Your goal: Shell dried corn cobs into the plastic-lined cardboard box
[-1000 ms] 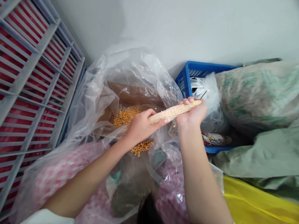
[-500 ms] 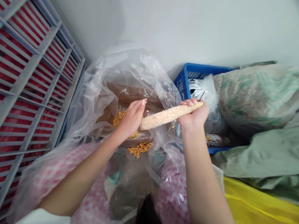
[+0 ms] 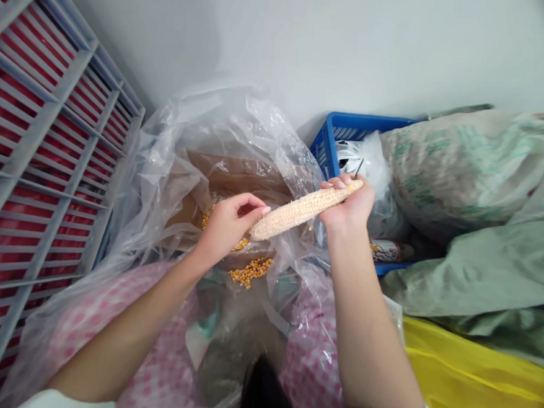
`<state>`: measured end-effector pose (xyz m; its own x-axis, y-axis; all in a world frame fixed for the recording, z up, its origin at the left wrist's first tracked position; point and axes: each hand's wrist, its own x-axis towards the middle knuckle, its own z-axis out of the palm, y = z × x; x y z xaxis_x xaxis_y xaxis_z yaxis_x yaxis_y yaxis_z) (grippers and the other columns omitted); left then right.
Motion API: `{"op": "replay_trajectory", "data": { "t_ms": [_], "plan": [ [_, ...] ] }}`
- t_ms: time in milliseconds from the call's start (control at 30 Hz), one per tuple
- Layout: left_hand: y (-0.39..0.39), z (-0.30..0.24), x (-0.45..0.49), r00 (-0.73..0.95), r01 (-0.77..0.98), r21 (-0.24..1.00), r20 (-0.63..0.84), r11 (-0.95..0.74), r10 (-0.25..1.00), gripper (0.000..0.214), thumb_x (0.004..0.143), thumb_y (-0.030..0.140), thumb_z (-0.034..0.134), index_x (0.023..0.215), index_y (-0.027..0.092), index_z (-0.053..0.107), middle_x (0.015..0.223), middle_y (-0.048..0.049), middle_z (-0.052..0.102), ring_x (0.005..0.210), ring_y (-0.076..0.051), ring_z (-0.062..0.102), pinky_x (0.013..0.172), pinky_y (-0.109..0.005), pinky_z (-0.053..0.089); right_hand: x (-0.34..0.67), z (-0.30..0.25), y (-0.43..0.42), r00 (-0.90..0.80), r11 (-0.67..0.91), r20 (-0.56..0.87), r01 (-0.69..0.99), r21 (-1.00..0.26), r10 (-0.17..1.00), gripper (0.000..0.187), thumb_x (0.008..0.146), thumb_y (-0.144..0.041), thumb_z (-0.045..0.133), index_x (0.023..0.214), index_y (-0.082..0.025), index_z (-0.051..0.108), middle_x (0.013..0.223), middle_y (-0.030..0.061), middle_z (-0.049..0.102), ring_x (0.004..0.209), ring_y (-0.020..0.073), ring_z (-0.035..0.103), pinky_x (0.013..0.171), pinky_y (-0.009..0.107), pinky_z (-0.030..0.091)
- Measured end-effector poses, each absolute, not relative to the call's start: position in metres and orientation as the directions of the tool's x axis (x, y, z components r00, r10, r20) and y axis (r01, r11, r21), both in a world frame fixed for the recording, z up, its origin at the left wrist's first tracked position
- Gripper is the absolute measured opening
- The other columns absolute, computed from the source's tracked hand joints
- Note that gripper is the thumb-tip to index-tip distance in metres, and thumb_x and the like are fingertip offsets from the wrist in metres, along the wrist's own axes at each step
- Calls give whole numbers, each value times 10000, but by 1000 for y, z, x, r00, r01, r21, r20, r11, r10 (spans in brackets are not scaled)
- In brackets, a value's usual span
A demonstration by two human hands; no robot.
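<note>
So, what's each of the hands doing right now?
Left hand: open, holding nothing, beside the corn cob.
Right hand: closed, holding the corn cob.

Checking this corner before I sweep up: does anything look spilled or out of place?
Loose corn kernels lie in scattered patches inside the clear plastic bag, not gathered in one pile. A can also lies on its side by the blue crate.
</note>
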<state>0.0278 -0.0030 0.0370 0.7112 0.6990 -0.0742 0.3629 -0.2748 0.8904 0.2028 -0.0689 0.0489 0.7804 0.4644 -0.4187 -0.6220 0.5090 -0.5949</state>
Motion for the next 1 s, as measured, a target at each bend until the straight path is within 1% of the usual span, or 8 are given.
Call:
{"op": "replay_trajectory", "data": {
  "t_ms": [167,233,333,500,700,800,900,1000],
  "plan": [
    [4,37,21,728,385,794,51,-470,684,278,803,290,489,1050,224,597,1270,-47,505,1027,-160,542,834,-282,430,208,47,-72,826,517,-332,-548,-657,455,224,834,-252,253,615,-203,247,472,-90,265,341,43,276,429,185,297],
    [3,40,18,696,426,785,34,-450,717,290,830,334,443,1060,232,587,1158,-42,583,787,-115,607,704,-243,459,209,47,-73,828,532,-319,-546,-647,462,229,834,-265,270,614,-205,252,464,-93,273,336,42,283,428,187,298],
    [-3,49,15,681,439,800,1,-409,732,297,848,385,405,1004,219,595,720,29,639,442,-56,491,512,-194,400,212,46,-76,783,551,-309,-606,-573,540,225,831,-257,298,613,-206,277,432,-97,292,327,45,292,421,187,295],
    [-12,60,14,694,438,735,90,-517,714,466,859,435,347,524,151,500,414,44,414,405,-56,389,460,-199,298,217,47,-81,499,410,-110,-803,-433,860,210,853,-242,367,648,-205,341,378,-123,298,294,37,261,414,170,273],
    [-11,61,16,717,499,689,12,-525,697,517,857,463,319,438,163,360,379,41,332,400,-66,342,450,-223,258,208,59,-84,373,406,167,-784,-470,913,254,880,-352,359,662,-222,354,337,-143,203,252,47,127,377,188,225],
    [-8,53,16,765,458,728,-30,-511,644,421,868,402,322,609,154,543,496,23,502,490,-84,473,537,-213,351,204,61,-82,428,423,131,-713,-560,894,287,889,-390,327,658,-221,333,336,-149,155,262,40,73,376,185,205],
    [-1,42,14,832,376,763,-27,-526,555,390,834,307,401,1209,218,459,1043,-47,613,840,-133,583,740,-251,414,201,63,-81,505,385,23,-628,-676,863,309,891,-412,305,649,-219,311,341,-152,140,278,35,38,379,181,185],
    [3,40,13,848,353,829,-88,-433,522,430,856,401,329,1223,223,464,1154,-85,567,986,-176,550,822,-304,412,197,67,-81,544,367,-13,-584,-724,839,302,888,-404,310,649,-220,304,348,-153,123,291,40,18,373,178,164]
  ]
}}
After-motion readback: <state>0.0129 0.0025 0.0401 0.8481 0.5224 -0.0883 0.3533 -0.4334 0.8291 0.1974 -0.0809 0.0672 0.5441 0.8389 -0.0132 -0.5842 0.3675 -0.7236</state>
